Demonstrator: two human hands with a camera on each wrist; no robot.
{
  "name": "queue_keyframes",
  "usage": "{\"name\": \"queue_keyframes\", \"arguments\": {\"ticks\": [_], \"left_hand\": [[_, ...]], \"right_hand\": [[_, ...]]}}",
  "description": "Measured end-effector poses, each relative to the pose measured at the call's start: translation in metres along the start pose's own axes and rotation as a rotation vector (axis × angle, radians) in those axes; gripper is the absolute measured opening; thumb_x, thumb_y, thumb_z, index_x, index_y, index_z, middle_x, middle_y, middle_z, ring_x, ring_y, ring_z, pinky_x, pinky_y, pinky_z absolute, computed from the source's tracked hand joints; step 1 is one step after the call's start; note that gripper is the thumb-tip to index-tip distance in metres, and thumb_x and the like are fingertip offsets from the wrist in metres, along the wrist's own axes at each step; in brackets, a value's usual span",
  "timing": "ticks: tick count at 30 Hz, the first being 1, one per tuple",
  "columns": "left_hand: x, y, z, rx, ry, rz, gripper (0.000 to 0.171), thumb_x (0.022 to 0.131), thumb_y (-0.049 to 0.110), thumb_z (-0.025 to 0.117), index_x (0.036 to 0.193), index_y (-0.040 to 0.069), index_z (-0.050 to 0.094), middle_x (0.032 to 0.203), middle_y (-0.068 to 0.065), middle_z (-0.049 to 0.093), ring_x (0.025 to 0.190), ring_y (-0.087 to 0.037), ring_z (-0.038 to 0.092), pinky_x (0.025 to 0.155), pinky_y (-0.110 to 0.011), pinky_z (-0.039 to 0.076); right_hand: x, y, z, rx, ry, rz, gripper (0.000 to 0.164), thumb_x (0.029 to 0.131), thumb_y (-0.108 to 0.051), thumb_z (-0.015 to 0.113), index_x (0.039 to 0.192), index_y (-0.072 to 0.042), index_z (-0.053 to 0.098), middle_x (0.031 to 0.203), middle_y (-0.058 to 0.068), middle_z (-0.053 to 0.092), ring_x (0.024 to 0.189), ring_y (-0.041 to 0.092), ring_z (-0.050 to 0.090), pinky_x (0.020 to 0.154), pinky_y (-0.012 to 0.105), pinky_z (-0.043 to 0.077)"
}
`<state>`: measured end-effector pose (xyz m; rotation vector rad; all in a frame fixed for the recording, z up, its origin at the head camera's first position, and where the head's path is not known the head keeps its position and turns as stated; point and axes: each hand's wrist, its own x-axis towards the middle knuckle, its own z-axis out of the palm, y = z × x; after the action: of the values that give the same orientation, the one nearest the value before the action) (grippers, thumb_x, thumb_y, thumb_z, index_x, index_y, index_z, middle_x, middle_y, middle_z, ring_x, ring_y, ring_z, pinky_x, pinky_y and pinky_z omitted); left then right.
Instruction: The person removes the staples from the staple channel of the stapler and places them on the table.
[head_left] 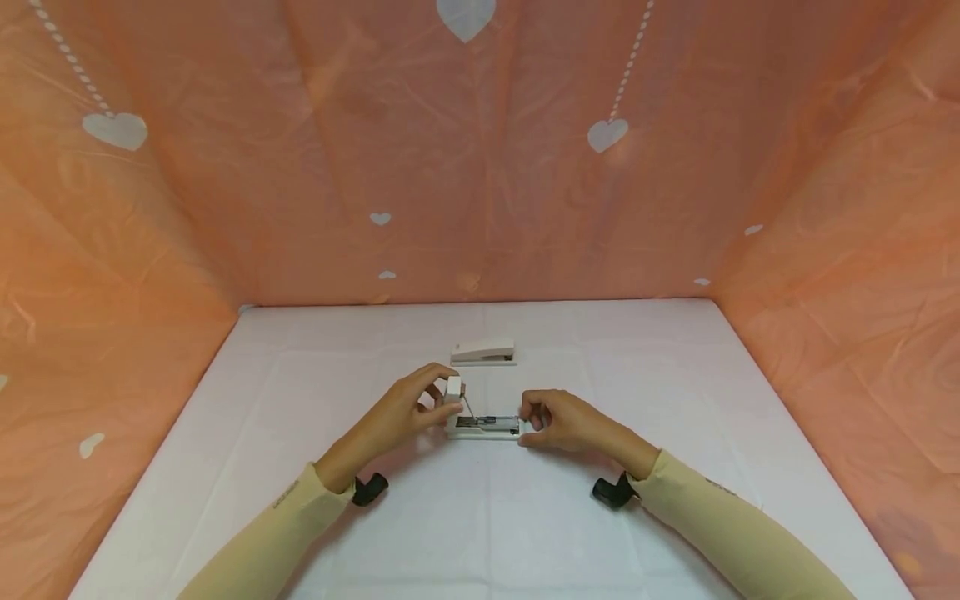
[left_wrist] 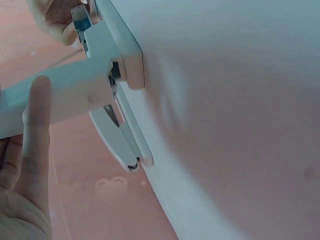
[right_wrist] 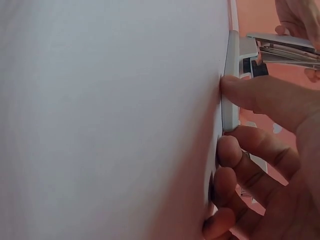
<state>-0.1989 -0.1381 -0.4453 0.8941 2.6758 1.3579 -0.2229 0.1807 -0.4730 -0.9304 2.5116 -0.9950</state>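
A white stapler [head_left: 486, 433] lies on the table with its top arm swung up at the left, baring the metal staple channel and a thin rod. My left hand [head_left: 411, 408] grips the raised top arm [left_wrist: 65, 95] between thumb and fingers. At the right end of the base [right_wrist: 230, 110], my right hand [head_left: 566, 421] pinches the edge, the thumb on the near side and fingers on the far side. In the right wrist view the fingertips [right_wrist: 230, 151] rest against the tabletop. Whether staples sit in the channel is too small to tell.
A second white stapler [head_left: 483, 352], closed, stands just behind the first one. White cloth covers the table [head_left: 480, 525]. Orange sheeting [head_left: 480, 167] with white hearts rises at the back and both sides. Black wrist cameras [head_left: 613, 492] hang under both cuffs.
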Motion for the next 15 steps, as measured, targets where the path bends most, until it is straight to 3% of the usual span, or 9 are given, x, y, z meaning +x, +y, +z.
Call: {"name": "queue_keyframes", "arguments": {"ticks": [10,15], "left_hand": [[-0.007,-0.001,-0.013,0.004,0.047,0.081,0.040,0.093,0.011,0.086,0.127,0.009,0.067,0.118,-0.003,0.071,0.089,-0.012,0.070,0.064,-0.027,0.058],[-0.011,-0.003,-0.022,0.019,0.046,0.052,0.035,0.092,0.010,0.087,0.121,0.015,0.068,0.112,0.002,0.071,0.089,-0.013,0.066,0.063,-0.028,0.057]], "right_hand": [[0.001,0.000,0.000,0.009,0.009,-0.015,0.027,0.089,-0.021,0.090,0.095,-0.015,0.065,0.079,-0.007,0.058,0.072,0.005,0.053,0.070,0.026,0.043],[0.000,0.000,0.000,0.004,0.005,-0.004,0.027,0.089,-0.021,0.090,0.096,-0.016,0.065,0.080,-0.009,0.058,0.072,0.005,0.053,0.071,0.025,0.043]]}}
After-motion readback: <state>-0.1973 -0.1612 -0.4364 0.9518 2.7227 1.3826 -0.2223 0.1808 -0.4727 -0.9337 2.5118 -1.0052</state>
